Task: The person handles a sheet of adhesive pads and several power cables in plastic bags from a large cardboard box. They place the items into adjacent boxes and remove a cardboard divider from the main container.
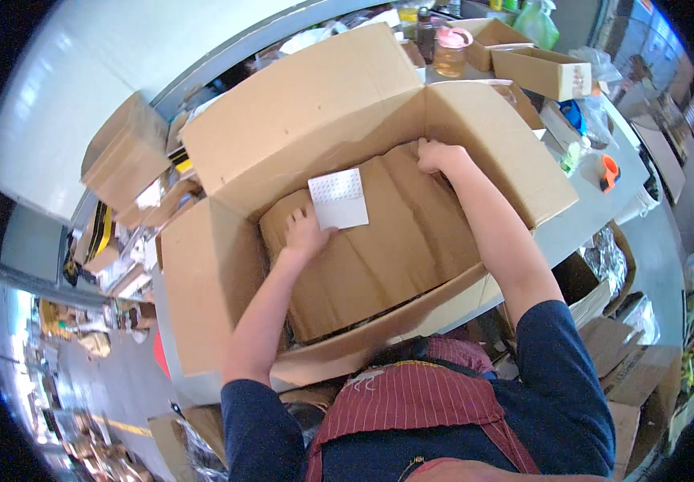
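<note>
A large open cardboard box (515, 165) stands on the table with its flaps folded outward. Inside it lies a creased brown cardboard sheet (395, 241), covering whatever is beneath. On this sheet rests a white paper slip (342, 215) with rows of small print on its upper half. My left hand (307, 231) lies on the sheet with its fingers apart, the thumb by the slip's lower left corner. At the far right corner of the box, my right hand (441, 157) has its fingers curled over the sheet's corner and closed on its edge.
A pink-lidded jug (450, 53) of amber liquid stands behind the box, near small open cartons (541, 72). An orange tape dispenser (608, 173) sits on the table at the right. More cardboard boxes (126, 153) are stacked at the left, beside a grey floor.
</note>
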Demonstrator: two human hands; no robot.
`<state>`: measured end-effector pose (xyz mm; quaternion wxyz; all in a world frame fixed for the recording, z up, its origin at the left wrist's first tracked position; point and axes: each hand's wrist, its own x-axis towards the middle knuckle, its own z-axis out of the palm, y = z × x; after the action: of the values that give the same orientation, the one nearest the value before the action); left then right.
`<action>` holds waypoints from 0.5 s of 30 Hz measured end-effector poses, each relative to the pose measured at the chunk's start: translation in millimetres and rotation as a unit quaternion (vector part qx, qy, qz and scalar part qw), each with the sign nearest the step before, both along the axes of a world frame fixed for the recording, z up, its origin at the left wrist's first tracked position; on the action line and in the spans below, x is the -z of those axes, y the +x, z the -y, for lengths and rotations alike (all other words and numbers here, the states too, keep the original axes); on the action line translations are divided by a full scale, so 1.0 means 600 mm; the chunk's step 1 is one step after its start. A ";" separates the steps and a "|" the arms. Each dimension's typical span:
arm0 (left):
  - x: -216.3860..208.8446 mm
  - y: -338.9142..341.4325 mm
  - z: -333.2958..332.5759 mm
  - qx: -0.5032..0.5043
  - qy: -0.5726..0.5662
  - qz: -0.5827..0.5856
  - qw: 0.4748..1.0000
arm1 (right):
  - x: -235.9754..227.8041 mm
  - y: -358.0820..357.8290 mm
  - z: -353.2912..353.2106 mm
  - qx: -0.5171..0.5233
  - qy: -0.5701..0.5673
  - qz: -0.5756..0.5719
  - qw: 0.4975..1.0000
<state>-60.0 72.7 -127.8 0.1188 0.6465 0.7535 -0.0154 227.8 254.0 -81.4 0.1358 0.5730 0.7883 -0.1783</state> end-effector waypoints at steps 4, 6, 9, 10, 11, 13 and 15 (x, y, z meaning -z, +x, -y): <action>0.011 0.015 0.028 0.014 0.073 -0.057 0.996 | 0.020 0.018 -0.007 0.065 -0.109 -0.034 0.991; 0.018 0.007 0.031 0.033 0.115 -0.078 0.990 | -0.001 0.007 0.008 0.056 -0.144 -0.061 0.986; 0.018 -0.003 0.011 0.065 0.133 -0.077 0.986 | 0.007 -0.003 0.007 0.055 -0.156 -0.088 0.982; 0.027 -0.015 0.010 0.123 0.132 -0.151 0.972 | 0.008 -0.006 0.010 0.058 -0.139 -0.088 0.985; 0.036 -0.025 0.010 0.180 0.129 -0.225 0.949 | 0.007 -0.006 0.010 0.050 -0.138 -0.083 0.986; 0.039 -0.034 0.005 0.159 0.144 -0.183 0.959 | 0.001 -0.002 0.014 0.015 -0.150 0.026 0.988; 0.014 -0.039 -0.002 0.146 0.154 -0.150 0.966 | -0.015 -0.007 0.037 0.033 -0.162 0.025 0.986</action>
<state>-83.5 73.9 -136.4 -0.0996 0.7502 0.6535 -0.0133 223.5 232.1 -72.3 0.2411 0.5735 0.7257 -0.2939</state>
